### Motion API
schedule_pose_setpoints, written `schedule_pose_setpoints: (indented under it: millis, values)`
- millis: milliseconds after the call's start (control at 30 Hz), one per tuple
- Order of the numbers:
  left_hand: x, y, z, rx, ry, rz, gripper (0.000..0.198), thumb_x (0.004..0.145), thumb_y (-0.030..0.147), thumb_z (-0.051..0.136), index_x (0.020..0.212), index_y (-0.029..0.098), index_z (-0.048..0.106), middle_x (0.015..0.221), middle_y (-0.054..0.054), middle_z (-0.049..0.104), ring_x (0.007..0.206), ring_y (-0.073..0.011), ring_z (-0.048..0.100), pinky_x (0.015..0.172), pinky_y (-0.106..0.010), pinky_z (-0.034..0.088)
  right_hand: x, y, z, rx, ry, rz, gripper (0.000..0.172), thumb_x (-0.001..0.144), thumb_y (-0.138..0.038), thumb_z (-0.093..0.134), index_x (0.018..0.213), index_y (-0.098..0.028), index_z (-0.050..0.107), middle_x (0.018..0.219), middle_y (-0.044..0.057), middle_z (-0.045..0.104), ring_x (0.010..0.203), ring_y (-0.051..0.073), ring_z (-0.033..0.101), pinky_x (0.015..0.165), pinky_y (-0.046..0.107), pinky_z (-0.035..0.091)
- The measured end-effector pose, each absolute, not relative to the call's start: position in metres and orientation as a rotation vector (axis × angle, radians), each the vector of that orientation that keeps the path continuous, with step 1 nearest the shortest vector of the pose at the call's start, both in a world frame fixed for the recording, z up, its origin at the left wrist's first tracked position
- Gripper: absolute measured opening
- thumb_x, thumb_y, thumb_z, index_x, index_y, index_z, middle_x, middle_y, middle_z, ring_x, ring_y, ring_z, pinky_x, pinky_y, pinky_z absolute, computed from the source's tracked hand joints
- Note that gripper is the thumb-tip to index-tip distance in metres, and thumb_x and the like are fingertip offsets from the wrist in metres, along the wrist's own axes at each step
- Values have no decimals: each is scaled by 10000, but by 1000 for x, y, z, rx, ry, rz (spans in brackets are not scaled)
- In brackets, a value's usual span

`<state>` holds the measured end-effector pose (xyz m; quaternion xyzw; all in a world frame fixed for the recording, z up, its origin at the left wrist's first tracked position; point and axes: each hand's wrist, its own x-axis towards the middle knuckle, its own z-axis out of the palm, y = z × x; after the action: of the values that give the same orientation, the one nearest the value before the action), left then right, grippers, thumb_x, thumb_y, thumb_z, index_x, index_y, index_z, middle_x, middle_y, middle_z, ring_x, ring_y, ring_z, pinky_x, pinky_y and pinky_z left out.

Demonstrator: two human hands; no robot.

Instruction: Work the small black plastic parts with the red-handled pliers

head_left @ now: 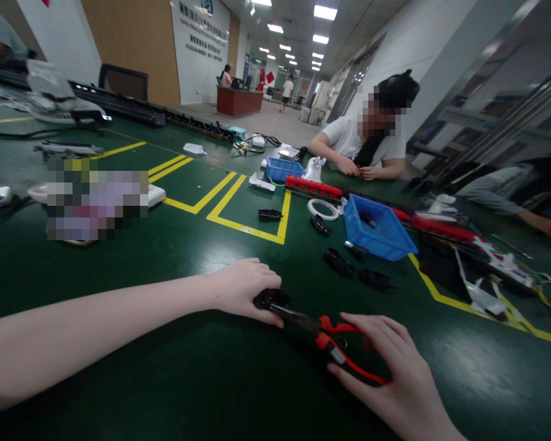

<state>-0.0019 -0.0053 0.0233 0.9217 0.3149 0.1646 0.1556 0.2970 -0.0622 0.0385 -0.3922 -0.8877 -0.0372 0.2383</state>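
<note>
My left hand (pixel 248 291) is closed on a small black part (pixel 273 299), whose exact kind I cannot make out, just above the green table (pixel 165 380). The pliers (pixel 333 349) have red and black handles, and their jaws reach to the black part. Around those spread handles sits my right hand (pixel 395 373), thumb on the near handle and fingers by the far one. Whether the jaw tips grip the part or only touch it is hidden. More black parts (pixel 340 262) lie farther off, and another black piece (pixel 270 214) rests inside a yellow-taped outline.
A blue bin (pixel 379 229) stands ahead on the right beside a white tape roll (pixel 322 209). Behind it are a smaller blue bin (pixel 284 169) and long red strips (pixel 314 185). A co-worker (pixel 371 135) sits across the table. Partly blurred, a phone-like object (pixel 96 205) lies left.
</note>
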Motion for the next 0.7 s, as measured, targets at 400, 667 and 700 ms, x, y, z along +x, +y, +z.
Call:
schedule_pose_setpoints:
  millis: [400,667,700]
  values:
    - [-4,-6,28,2545,817,472,366,840,536,644,813,183,553,779,-1,606,707,-160,576,685,-276,389,298,-59,33,-1278,-2385,148,476,723,-487,706,1155,-302,630,1121,60,690,1109,319,606,943,529,483]
    - [-4,-5,28,2542,825,485,412,834,586,629,819,182,553,780,-1,613,699,-158,579,680,-276,394,300,-59,29,-1399,-2309,324,451,723,-479,703,1134,-296,666,1218,94,630,1177,332,560,903,513,521]
    - [-4,-5,28,2546,833,485,416,832,590,630,819,182,551,775,0,611,696,-157,576,675,-274,391,300,-59,29,-1402,-2301,343,448,725,-481,701,1131,-295,667,1219,94,629,1174,328,563,902,510,523]
